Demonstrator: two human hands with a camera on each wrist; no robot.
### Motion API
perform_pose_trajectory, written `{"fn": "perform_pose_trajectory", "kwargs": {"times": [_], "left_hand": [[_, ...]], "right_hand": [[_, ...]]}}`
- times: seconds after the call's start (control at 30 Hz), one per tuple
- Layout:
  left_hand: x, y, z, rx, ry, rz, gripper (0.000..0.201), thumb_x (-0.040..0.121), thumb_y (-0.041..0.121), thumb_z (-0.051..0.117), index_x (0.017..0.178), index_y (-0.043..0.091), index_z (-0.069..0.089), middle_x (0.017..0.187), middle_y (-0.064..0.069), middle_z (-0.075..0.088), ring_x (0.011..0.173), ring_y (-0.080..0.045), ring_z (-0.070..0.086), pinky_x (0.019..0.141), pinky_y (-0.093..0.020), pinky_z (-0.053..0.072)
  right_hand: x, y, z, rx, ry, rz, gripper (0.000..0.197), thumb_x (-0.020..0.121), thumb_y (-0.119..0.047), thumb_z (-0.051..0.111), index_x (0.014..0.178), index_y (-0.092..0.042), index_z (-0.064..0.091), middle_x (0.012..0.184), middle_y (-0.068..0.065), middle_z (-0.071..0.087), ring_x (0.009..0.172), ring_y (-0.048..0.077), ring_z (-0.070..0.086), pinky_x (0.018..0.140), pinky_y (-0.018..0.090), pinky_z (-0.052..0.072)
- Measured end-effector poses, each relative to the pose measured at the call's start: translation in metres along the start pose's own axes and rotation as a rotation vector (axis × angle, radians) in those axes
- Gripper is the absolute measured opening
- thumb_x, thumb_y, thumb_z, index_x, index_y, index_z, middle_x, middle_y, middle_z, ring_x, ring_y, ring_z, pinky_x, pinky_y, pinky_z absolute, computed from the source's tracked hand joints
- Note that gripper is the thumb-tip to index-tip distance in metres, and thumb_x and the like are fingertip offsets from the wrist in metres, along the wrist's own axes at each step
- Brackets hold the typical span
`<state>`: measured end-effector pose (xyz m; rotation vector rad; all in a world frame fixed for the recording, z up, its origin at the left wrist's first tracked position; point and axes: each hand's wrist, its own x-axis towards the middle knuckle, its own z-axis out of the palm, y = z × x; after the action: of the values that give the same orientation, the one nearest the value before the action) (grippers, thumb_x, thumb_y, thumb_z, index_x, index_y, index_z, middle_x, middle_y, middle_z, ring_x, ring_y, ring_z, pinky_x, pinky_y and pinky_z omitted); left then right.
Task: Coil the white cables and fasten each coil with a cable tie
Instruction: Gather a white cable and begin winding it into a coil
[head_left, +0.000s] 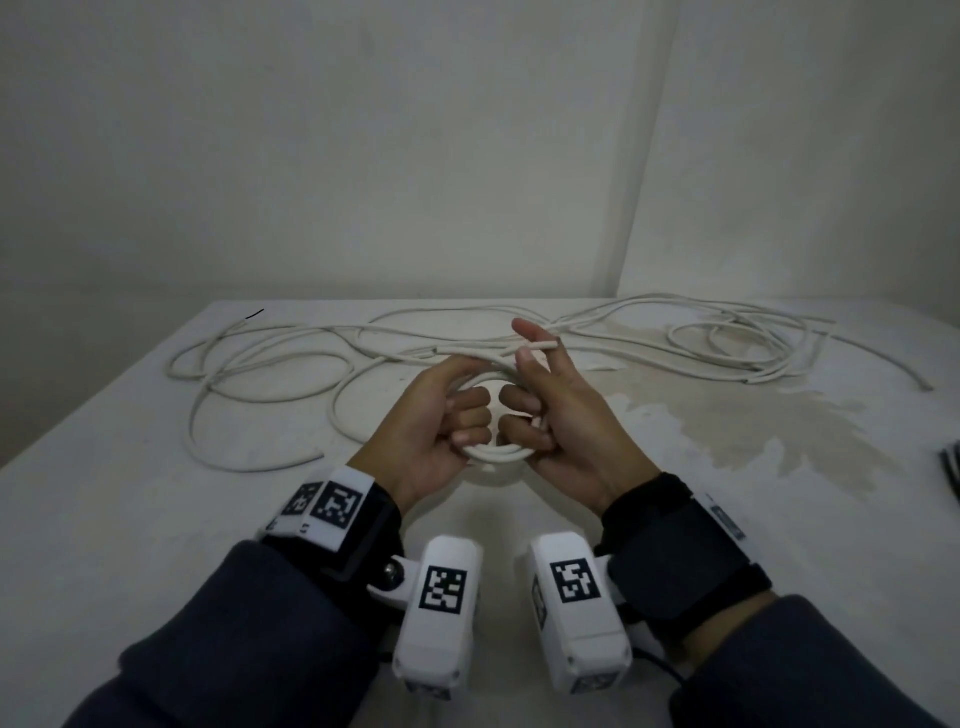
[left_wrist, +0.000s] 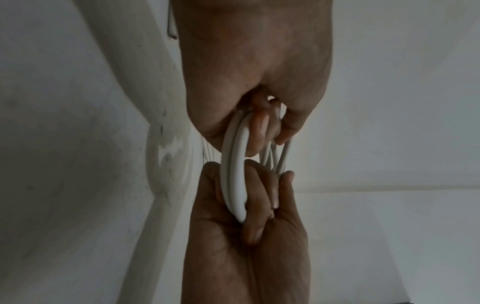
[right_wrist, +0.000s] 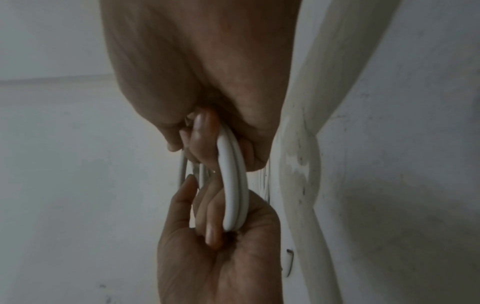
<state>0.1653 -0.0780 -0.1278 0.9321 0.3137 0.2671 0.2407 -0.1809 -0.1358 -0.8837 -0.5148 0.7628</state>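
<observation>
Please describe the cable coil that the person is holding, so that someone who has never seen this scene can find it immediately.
Start at the white table, where loose white cables sprawl along the far side. Nearer the camera, the left hand and right hand grip one small round coil between them. Unlike its neighbours, it is wound into tight loops and lifted off the table.

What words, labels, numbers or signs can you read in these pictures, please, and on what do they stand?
No readable words or numbers in any view.
Black-and-white square code markers, patterns and not text: on the left wrist camera and the right wrist camera.
Small marks beside the codes on the left wrist band: too small to read.
</observation>
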Motion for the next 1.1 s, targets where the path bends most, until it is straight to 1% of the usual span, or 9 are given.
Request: {"fn": "perform_pose_trajectory", "kwargs": {"times": [0.13,0.23,0.33,0.4,0.53,0.67,0.8,0.97,1.1], "left_hand": [[0.000,-0.001,-0.002,-0.031,-0.070,0.002,0.024,0.092,0.013,0.044,0.068,0.015,0.044,0.043,0.008,0.025,0.031,-0.004,0.022,0.034,-0.014,0.025],[-0.003,0.001,-0.002,-0.036,-0.116,0.001,0.017,0.083,0.020,0.054,0.070,0.017,0.043,0.045,0.007,0.026,0.033,-0.004,0.023,0.035,-0.015,0.027],[-0.002,-0.001,0.000,0.063,0.016,0.070,0.029,0.093,0.031,0.055,0.070,0.020,0.040,0.044,0.008,0.023,0.033,-0.004,0.020,0.033,-0.014,0.020],[-0.002,-0.001,0.003,0.090,0.091,0.139,0.032,0.095,0.026,0.052,0.069,0.020,0.035,0.043,0.008,0.022,0.032,-0.003,0.018,0.031,-0.014,0.016],[-0.002,0.001,0.001,0.114,0.232,0.264,0.032,0.093,0.014,0.048,0.065,0.019,0.033,0.042,0.009,0.021,0.031,-0.004,0.016,0.031,-0.013,0.015],[-0.003,0.003,-0.001,0.153,0.279,0.322,0.029,0.093,0.012,0.048,0.067,0.018,0.036,0.042,0.010,0.024,0.032,-0.004,0.017,0.030,-0.014,0.016],[0.000,0.001,-0.003,0.087,0.186,0.220,0.027,0.095,0.013,0.045,0.069,0.016,0.037,0.043,0.008,0.026,0.032,-0.004,0.020,0.030,-0.015,0.021],[-0.001,0.001,-0.005,-0.163,-0.014,0.017,0.019,0.096,0.014,0.043,0.083,0.004,0.052,0.051,-0.001,0.044,0.039,-0.008,0.042,0.043,-0.018,0.044],[-0.001,0.001,-0.010,-0.171,-0.102,-0.035,0.019,0.094,0.014,0.040,0.079,0.007,0.049,0.057,0.002,0.042,0.038,-0.004,0.034,0.041,-0.014,0.034]], "right_hand": [[0.003,0.002,-0.006,0.011,0.079,0.025,0.016,0.099,-0.023,0.047,0.083,-0.021,0.046,0.049,-0.007,0.029,0.033,0.003,0.020,0.063,0.032,0.005],[0.003,0.002,-0.006,0.019,0.090,0.049,0.023,0.100,-0.022,0.046,0.078,-0.022,0.040,0.047,-0.007,0.029,0.031,0.004,0.019,0.058,0.029,0.010],[0.001,0.003,-0.003,0.037,0.060,0.063,0.024,0.099,-0.020,0.047,0.076,-0.021,0.043,0.049,-0.006,0.031,0.032,0.004,0.021,0.056,0.027,0.016],[0.000,0.002,-0.001,0.081,0.039,0.083,0.021,0.098,-0.018,0.048,0.077,-0.019,0.046,0.052,-0.004,0.040,0.033,0.004,0.026,0.058,0.026,0.016],[-0.001,0.000,0.002,-0.018,0.059,0.083,0.010,0.095,-0.019,0.054,0.089,-0.016,0.062,0.074,0.006,0.061,0.049,0.009,0.050,0.058,0.021,0.039],[-0.005,0.000,-0.001,-0.377,0.059,-0.060,0.011,0.088,-0.016,0.067,0.097,-0.014,0.071,0.091,0.004,0.073,0.080,0.019,0.072,0.070,0.030,0.057],[-0.006,-0.005,-0.007,-0.533,0.115,-0.214,0.019,0.080,-0.003,0.073,0.099,-0.006,0.073,0.089,0.013,0.074,0.071,0.021,0.072,0.064,0.028,0.057],[-0.001,-0.004,-0.014,-0.549,0.245,-0.307,0.019,0.080,-0.005,0.074,0.098,-0.008,0.074,0.092,0.010,0.075,0.068,0.021,0.072,0.063,0.025,0.053],[-0.002,-0.004,-0.014,-0.533,0.208,-0.252,0.018,0.079,-0.003,0.074,0.096,-0.010,0.074,0.091,0.010,0.075,0.071,0.021,0.073,0.064,0.024,0.054]]}}
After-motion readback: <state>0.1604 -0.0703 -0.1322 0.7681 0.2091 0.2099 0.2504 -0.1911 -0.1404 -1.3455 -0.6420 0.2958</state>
